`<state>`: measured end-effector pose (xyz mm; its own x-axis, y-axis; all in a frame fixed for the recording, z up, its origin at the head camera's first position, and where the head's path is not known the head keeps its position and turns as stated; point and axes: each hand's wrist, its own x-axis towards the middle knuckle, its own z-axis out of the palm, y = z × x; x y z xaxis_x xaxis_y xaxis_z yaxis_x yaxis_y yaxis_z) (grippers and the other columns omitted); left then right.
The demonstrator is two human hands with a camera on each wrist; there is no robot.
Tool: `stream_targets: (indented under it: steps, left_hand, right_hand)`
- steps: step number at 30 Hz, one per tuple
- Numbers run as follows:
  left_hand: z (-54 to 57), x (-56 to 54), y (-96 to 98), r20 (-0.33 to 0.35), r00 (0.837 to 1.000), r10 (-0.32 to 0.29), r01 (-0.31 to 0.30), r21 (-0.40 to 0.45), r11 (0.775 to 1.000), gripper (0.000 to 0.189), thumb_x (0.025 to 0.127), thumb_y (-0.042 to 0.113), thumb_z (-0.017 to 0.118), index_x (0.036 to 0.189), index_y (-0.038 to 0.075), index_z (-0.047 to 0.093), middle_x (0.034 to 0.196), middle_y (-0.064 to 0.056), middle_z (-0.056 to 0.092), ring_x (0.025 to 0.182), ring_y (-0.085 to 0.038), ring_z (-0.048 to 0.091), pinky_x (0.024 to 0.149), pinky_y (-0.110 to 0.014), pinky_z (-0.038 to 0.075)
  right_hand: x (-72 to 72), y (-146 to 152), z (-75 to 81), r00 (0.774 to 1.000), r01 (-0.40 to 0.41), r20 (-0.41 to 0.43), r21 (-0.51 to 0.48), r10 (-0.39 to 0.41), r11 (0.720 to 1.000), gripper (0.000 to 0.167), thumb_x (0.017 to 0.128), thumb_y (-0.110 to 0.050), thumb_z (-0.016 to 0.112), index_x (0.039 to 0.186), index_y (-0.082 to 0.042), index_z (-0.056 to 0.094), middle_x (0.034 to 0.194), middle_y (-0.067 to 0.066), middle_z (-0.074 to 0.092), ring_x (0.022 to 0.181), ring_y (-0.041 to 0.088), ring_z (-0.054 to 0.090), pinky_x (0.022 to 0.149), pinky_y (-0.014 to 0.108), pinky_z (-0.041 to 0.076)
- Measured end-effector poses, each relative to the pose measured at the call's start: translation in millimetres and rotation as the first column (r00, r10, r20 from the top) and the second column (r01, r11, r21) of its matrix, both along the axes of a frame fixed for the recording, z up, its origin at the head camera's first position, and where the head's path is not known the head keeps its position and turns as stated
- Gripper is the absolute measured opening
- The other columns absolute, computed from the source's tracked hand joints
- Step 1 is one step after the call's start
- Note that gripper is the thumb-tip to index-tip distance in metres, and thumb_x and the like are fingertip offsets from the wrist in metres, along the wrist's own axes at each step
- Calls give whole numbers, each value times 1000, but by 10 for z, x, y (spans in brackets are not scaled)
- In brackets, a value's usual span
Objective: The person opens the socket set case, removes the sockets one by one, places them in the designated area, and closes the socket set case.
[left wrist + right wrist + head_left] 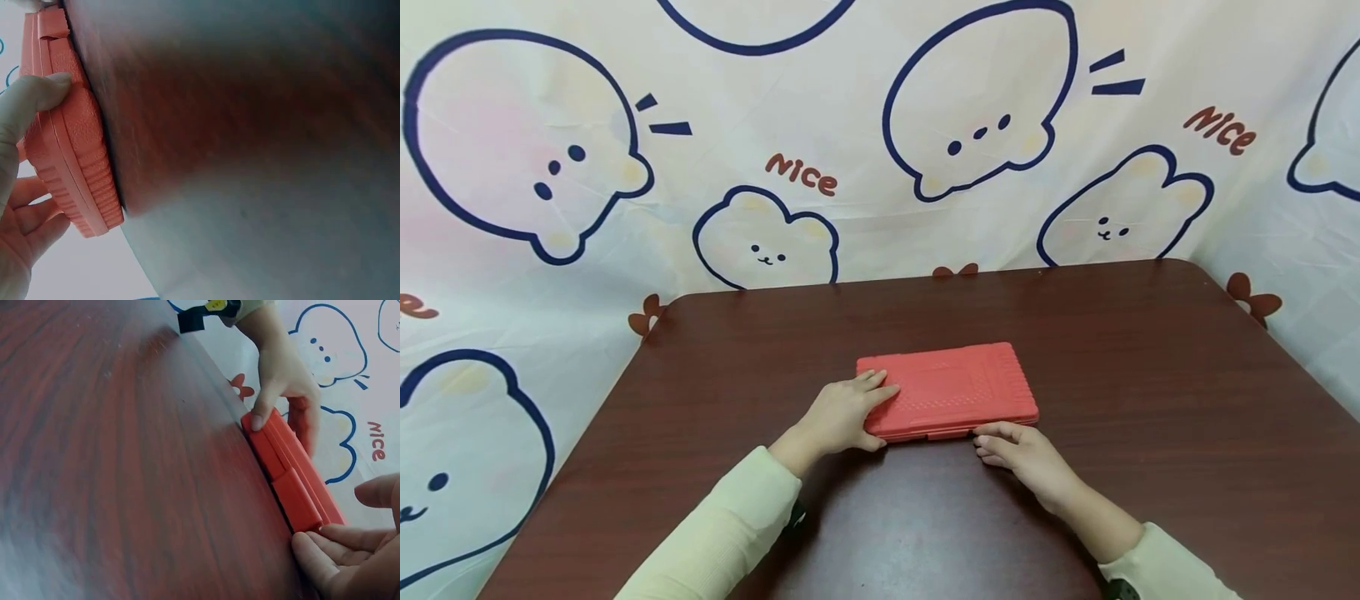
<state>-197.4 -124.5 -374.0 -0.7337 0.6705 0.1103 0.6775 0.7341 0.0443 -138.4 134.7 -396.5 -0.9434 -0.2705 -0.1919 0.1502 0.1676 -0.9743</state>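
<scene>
A red plastic case [951,387] lies flat and closed on the dark wooden table, with ribbed ends and a latch [297,500] on its near side. My left hand [842,414] holds the case's left end, the thumb on the near side and the fingers spread over the top. In the left wrist view, that thumb [53,90] presses across the seam. At the right part of the near side is my right hand [1026,458], its fingertips [309,544] pinching the end of the latch. The inside of the case is hidden.
The brown table [760,342] extends around the case on all sides. Behind it hangs a pale cloth [865,225] printed with cartoon bears. A dark wrist strap [209,311] shows at the left sleeve.
</scene>
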Motion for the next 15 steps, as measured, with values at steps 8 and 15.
stream_targets:
  steps: [8, 15]
  left_hand:
    - [108, -97, 18, 58, 998, 4, -2, -31, 1000, 66, 62, 39, 73, 119, 14, 54, 121, -11, 49, 108, -22, 48, 76, -35, 44]
    - [169, -164, 5, 123, 992, 14, -13, -13, 1000, 63, 62, 38, 73, 118, 15, 55, 119, -9, 51, 101, -21, 53, 77, -33, 43]
  right_hand:
    - [-22, -129, -9, 995, 91, 58, -90, -86, 992, 35, 88, -15, 49, 105, 16, 47, 100, 20, 54, 90, 26, 56, 79, 33, 44]
    - [-23, -349, -18, 951, 271, 216, -238, -221, 933, 33, 88, -9, 48, 108, 16, 42, 99, 27, 51, 87, 28, 56, 77, 36, 45]
